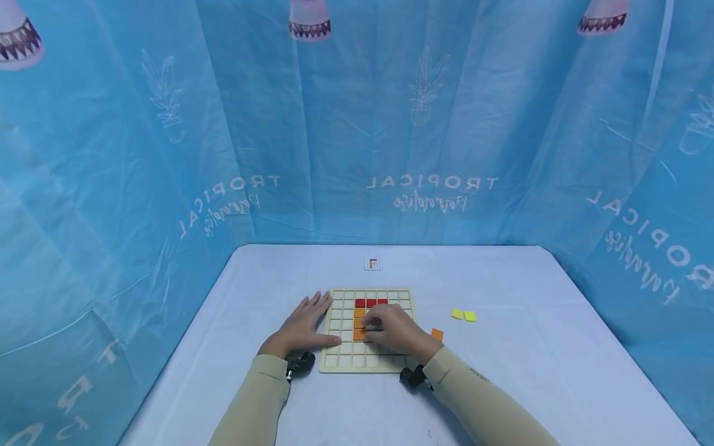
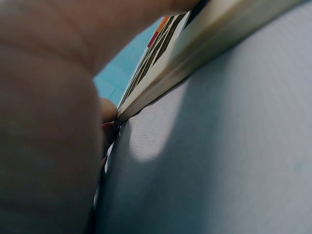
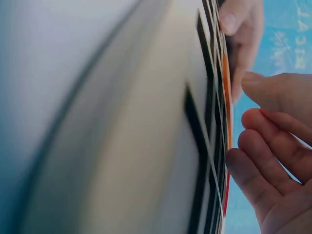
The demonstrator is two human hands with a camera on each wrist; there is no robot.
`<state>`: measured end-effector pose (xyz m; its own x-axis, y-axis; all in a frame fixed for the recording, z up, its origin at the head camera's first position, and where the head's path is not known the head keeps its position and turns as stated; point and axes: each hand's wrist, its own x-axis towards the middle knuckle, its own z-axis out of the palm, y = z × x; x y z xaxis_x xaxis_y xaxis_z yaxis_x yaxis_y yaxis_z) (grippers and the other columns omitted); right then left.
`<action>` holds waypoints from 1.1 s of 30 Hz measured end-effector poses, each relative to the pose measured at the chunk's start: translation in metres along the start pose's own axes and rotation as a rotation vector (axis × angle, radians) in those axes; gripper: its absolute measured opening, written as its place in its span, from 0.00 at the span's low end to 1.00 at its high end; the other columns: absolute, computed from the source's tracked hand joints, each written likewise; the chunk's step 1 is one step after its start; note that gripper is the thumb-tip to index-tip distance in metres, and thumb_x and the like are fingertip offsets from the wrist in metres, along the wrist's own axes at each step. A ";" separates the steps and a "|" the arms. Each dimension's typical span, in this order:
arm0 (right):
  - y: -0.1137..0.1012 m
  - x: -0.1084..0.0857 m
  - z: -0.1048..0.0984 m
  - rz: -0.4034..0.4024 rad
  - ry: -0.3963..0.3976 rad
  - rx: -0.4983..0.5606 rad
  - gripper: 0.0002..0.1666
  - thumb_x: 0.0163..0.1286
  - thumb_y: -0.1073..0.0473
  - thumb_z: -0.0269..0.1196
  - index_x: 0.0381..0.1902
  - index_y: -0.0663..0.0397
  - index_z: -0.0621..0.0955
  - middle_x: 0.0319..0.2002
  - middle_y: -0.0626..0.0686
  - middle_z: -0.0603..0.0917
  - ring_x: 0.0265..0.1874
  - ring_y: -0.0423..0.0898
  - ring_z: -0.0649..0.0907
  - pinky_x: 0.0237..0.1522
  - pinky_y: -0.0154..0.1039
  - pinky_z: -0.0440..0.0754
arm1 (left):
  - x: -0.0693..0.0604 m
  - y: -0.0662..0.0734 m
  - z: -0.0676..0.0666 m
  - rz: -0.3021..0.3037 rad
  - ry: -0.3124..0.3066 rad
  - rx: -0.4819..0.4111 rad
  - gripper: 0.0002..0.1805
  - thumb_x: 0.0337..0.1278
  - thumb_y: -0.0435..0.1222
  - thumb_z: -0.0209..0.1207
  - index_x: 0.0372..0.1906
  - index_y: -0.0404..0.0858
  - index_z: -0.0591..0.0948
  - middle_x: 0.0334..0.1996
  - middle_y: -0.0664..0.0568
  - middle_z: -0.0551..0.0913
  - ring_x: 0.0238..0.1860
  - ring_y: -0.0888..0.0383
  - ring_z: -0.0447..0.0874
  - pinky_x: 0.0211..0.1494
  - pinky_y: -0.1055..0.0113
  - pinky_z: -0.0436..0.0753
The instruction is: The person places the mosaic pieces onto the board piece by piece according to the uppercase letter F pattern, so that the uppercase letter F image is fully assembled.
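Observation:
A pale grid board (image 1: 365, 371) lies on the table. Three red tiles (image 1: 371, 303) form a row near its top, and a column of orange tiles (image 1: 359, 323) runs down from the left one. My left hand (image 1: 304, 325) rests at the board's left side, fingers spread along the edge, thumb reaching onto the grid. Over the board, my right hand (image 1: 397, 329) has its fingertips beside the orange column. In the right wrist view that hand's fingers (image 3: 251, 170) are loosely bent, the thumb apart from them, with nothing visible between. The left wrist view shows the board's side edge (image 2: 161, 80) close to the left hand.
Two yellow tiles (image 1: 470, 316) lie on the white table (image 1: 502, 384) right of the board. A loose orange tile (image 1: 437, 334) sits nearer, by the right wrist. Behind the board is a small card (image 1: 373, 264) with a coloured grid pattern. Blue curtains (image 1: 346, 124) surround the table's back and sides.

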<state>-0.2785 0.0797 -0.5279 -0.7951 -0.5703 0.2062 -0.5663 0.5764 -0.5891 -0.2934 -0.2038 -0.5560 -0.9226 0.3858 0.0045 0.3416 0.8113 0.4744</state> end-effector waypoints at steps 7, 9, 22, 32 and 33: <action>0.015 -0.013 -0.023 0.101 0.063 0.063 0.14 0.68 0.59 0.76 0.50 0.55 0.89 0.46 0.47 0.87 0.45 0.45 0.85 0.50 0.43 0.86 | 0.001 0.000 -0.001 0.009 0.005 0.003 0.68 0.45 0.74 0.66 0.85 0.41 0.57 0.84 0.52 0.51 0.84 0.52 0.39 0.83 0.52 0.41; 0.021 -0.017 -0.030 0.150 0.077 0.071 0.15 0.69 0.58 0.76 0.51 0.55 0.89 0.47 0.47 0.87 0.46 0.46 0.84 0.52 0.44 0.86 | 0.001 -0.001 0.000 0.012 0.008 0.000 0.68 0.45 0.74 0.66 0.85 0.41 0.57 0.84 0.52 0.51 0.84 0.52 0.40 0.83 0.52 0.41; 0.063 -0.057 -0.069 0.324 0.166 0.042 0.17 0.66 0.57 0.78 0.51 0.54 0.89 0.46 0.45 0.86 0.46 0.47 0.84 0.50 0.47 0.86 | 0.003 0.001 -0.001 0.013 0.006 0.001 0.68 0.45 0.75 0.66 0.85 0.41 0.56 0.84 0.51 0.51 0.84 0.52 0.40 0.83 0.52 0.42; 0.083 -0.082 -0.084 0.282 0.054 0.017 0.19 0.62 0.57 0.80 0.49 0.55 0.90 0.43 0.45 0.87 0.41 0.44 0.83 0.46 0.44 0.86 | 0.002 -0.001 0.002 0.015 0.010 0.007 0.68 0.45 0.75 0.66 0.85 0.41 0.57 0.84 0.52 0.52 0.84 0.52 0.40 0.83 0.52 0.41; 0.084 -0.084 -0.085 0.273 0.045 0.022 0.19 0.61 0.56 0.81 0.49 0.55 0.90 0.43 0.45 0.87 0.40 0.45 0.82 0.46 0.44 0.86 | 0.002 -0.002 0.002 0.019 0.011 0.005 0.68 0.44 0.75 0.66 0.85 0.41 0.57 0.84 0.52 0.52 0.84 0.52 0.40 0.83 0.52 0.41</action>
<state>-0.2777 0.2257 -0.5286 -0.9267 -0.3691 0.0713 -0.3252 0.6919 -0.6446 -0.2956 -0.2033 -0.5584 -0.9179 0.3961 0.0229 0.3597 0.8064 0.4695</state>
